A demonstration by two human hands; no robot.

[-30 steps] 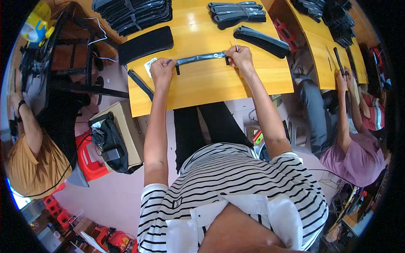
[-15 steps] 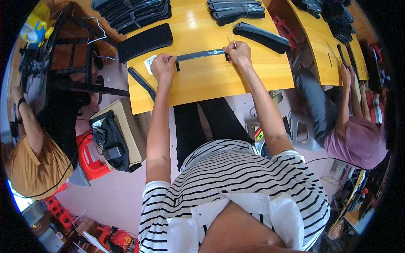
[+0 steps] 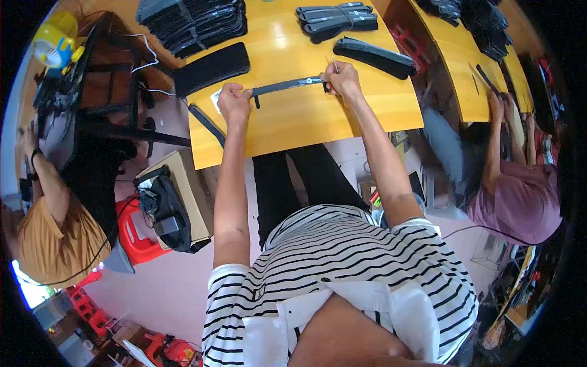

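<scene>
A flat black strap [image 3: 284,87] with pale printing near its right end is stretched between my two hands above the yellow table. My left hand [image 3: 235,105] has its fingers closed on the strap's left end, where a short black tab hangs down. My right hand [image 3: 342,81] pinches the right end, beside another dark tab. A thin, pale, pointed tool [image 3: 334,61] sticks up from the right fingers; its kind cannot be made out. A white label sheet [image 3: 215,101] lies partly hidden behind my left hand.
On the table [image 3: 293,125] lie a black strip [image 3: 206,124] at left, a black pad [image 3: 214,68], a tall strapped stack [image 3: 192,27], a rolled bundle [image 3: 336,21] and a strap stack [image 3: 376,57]. Co-workers sit at left [image 3: 64,238] and right [image 3: 516,202]; a carton [image 3: 194,202] stands below.
Both hands stay on the strap, nearly in place. My left fingers look slightly more raised. The whole view has shifted a little.
</scene>
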